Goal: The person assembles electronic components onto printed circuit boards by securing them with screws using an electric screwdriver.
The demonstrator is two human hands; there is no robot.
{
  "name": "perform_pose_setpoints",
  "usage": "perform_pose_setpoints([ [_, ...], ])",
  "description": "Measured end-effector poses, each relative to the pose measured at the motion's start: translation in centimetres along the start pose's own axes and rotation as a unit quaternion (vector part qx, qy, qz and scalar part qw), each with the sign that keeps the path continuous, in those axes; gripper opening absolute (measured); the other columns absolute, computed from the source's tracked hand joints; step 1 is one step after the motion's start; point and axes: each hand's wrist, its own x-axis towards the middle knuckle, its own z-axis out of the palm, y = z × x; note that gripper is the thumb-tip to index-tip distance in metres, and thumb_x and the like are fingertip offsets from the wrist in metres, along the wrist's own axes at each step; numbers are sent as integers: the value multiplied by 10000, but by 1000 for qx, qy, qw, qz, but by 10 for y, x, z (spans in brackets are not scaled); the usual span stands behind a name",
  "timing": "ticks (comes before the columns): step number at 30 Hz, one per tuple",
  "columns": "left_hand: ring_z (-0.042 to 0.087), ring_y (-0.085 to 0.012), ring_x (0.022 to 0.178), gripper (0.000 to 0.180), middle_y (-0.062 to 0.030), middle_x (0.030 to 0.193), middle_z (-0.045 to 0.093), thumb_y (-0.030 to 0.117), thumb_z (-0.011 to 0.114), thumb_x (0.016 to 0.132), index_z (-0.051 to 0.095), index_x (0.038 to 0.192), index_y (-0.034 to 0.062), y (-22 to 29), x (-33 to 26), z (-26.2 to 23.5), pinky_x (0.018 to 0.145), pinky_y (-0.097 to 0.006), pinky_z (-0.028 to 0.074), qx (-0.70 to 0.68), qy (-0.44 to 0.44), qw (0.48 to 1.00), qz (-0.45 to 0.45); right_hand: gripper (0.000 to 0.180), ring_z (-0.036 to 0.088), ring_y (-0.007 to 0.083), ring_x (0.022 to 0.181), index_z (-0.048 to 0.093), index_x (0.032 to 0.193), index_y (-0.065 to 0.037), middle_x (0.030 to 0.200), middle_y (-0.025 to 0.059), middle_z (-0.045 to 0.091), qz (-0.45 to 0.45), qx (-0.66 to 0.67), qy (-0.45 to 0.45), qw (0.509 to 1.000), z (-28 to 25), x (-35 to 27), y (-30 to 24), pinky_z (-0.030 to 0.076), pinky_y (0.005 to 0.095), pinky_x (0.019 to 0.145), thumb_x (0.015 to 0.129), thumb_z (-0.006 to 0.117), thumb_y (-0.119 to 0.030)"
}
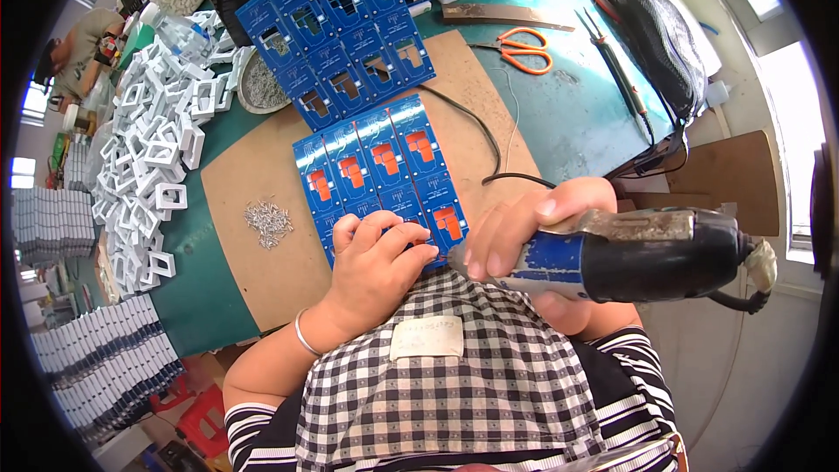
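green tabletop (559, 122) carries a blue panel (384, 170) pinned by curled left hand (380, 258) fingers, right hand (542, 236) fingers wrapped around an electric screwdriver (629, 253), whose tip could slip onto nearby fingertips.

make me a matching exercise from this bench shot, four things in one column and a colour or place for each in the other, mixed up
Things:
1. scissors
2. electric screwdriver
3. loose screws
4. plastic frames

Colour or place:
A. white, heaped at the bench's left side
B. orange handles, lying on the green mat
C. small silvery pile on the brown board
D. gripped in the right hand

Pairs: 1-B, 2-D, 3-C, 4-A
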Motion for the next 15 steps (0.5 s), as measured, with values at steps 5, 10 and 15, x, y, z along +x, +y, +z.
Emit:
perform_pose_setpoints([
  [5,526,-153,986,117,73,990,620,170,688,725,670,839,189,-1,0,1,852,-378,306,-5,2,1000,0,517,626,282,751,315,1199,-81,857,137,584,7,-37,-28,999,-2,2,3,534,435,701,842,680,-161],
  [10,524,-150,994,122,69,996,614,168,690,726,672,846,185,-4,-1,3,850,-378,307,-16,9,1000,-4,532,624,268,746,327,1218,-66,868,144,592,2,-33,-44,998,-1,4,8,536,416,693,839,689,-155],
  [15,530,-153,990,122,61,995,609,163,690,733,673,853,177,-7,-6,-5,851,-382,306,-42,11,998,-35,548,615,255,725,358,1204,-37,853,157,599,13,-94,-111,989,9,12,9,530,394,673,834,727,-202],
])
